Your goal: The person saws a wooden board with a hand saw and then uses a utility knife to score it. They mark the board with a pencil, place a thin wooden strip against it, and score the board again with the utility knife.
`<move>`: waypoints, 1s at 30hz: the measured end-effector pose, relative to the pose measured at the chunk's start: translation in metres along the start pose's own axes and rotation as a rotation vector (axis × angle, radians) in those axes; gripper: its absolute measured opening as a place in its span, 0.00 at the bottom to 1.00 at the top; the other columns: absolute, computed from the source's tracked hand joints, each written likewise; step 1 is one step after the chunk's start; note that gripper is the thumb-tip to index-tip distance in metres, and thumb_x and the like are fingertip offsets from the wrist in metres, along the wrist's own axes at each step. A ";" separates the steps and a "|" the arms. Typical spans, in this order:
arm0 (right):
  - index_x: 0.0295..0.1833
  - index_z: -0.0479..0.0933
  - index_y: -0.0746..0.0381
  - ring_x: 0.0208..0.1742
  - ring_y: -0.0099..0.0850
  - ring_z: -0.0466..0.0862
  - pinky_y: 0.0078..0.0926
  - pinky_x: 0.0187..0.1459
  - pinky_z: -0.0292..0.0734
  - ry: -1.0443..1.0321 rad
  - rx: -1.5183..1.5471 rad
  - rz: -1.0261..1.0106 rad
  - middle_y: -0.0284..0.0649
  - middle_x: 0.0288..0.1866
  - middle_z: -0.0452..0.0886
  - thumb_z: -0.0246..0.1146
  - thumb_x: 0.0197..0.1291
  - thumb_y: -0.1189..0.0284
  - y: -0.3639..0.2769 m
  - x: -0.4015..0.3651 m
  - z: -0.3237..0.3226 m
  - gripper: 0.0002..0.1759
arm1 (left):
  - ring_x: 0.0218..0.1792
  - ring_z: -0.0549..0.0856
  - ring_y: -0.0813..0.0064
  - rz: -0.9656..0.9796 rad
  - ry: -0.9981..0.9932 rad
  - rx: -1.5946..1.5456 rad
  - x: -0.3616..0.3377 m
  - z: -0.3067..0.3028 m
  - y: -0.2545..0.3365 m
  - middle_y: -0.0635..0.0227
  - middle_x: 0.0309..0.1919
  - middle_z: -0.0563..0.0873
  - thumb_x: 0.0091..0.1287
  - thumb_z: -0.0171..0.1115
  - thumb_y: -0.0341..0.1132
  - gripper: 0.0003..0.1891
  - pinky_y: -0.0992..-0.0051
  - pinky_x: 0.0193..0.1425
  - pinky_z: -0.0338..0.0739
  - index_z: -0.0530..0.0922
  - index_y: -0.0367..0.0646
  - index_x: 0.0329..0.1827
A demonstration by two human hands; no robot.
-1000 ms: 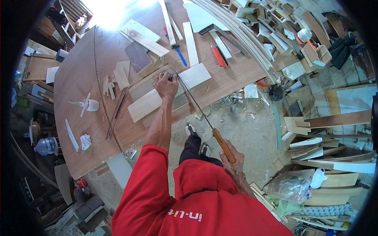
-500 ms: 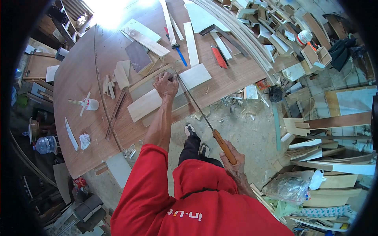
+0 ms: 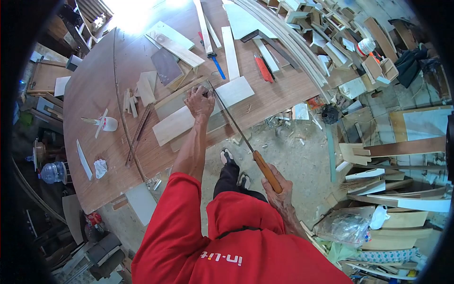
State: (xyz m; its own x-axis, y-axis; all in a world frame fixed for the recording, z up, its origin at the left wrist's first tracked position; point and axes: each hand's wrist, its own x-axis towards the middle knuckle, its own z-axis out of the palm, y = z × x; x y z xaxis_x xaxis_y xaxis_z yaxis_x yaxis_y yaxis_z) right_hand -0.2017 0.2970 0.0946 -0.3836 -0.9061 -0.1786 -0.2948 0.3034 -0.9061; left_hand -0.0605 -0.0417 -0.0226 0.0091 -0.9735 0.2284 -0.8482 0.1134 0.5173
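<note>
My right hand (image 3: 278, 190) is wrapped around the wooden handle (image 3: 267, 173) of a saw. Its long thin blade (image 3: 236, 125) runs up and left to the table, lying across a pale wooden board (image 3: 175, 125) just right of my left hand. With curled fingers, my left hand (image 3: 200, 102) grips and presses the board against a wooden strip (image 3: 177, 97) of the flat jig beneath. The board's other part (image 3: 235, 91) extends to the right of the blade. The fingertips of my left hand are partly hidden.
On the brown table (image 3: 94, 156) lie a blue-handled tool (image 3: 217, 67), a red cutter (image 3: 263, 68), a square (image 3: 272, 43), wood offcuts (image 3: 130, 102) and a white cup (image 3: 109, 124). Wood pieces (image 3: 392, 184) are piled at the right. Scraps litter the floor (image 3: 293, 165).
My right hand has pushed the saw slightly forward, up and left toward the table. My left hand stays in place on the board.
</note>
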 end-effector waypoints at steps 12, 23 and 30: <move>0.64 0.73 0.66 0.30 0.20 0.81 0.19 0.33 0.77 0.006 0.064 -0.030 0.45 0.43 0.87 0.66 0.62 0.73 0.005 0.005 0.003 0.25 | 0.55 0.76 0.61 0.013 -0.023 -0.023 0.001 -0.001 0.000 0.68 0.46 0.83 0.53 0.68 0.42 0.09 0.57 0.58 0.64 0.83 0.51 0.35; 0.65 0.73 0.64 0.44 0.24 0.85 0.21 0.44 0.79 -0.013 0.060 0.022 0.50 0.51 0.85 0.65 0.62 0.74 -0.004 0.010 0.003 0.25 | 0.55 0.76 0.60 0.024 0.006 -0.061 0.000 -0.002 0.000 0.68 0.46 0.84 0.54 0.67 0.42 0.09 0.56 0.59 0.64 0.83 0.51 0.35; 0.64 0.73 0.66 0.44 0.24 0.84 0.21 0.45 0.79 -0.014 0.083 0.046 0.50 0.51 0.85 0.65 0.63 0.74 0.000 0.001 -0.003 0.24 | 0.54 0.76 0.60 0.009 0.001 -0.047 0.000 0.000 0.001 0.67 0.44 0.84 0.54 0.66 0.43 0.09 0.56 0.57 0.64 0.83 0.51 0.34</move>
State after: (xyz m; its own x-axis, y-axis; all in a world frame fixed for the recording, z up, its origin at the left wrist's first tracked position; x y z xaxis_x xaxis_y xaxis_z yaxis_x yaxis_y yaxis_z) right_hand -0.2046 0.2966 0.0954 -0.3828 -0.8960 -0.2250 -0.2036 0.3195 -0.9255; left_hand -0.0614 -0.0415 -0.0219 0.0025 -0.9723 0.2339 -0.8225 0.1310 0.5535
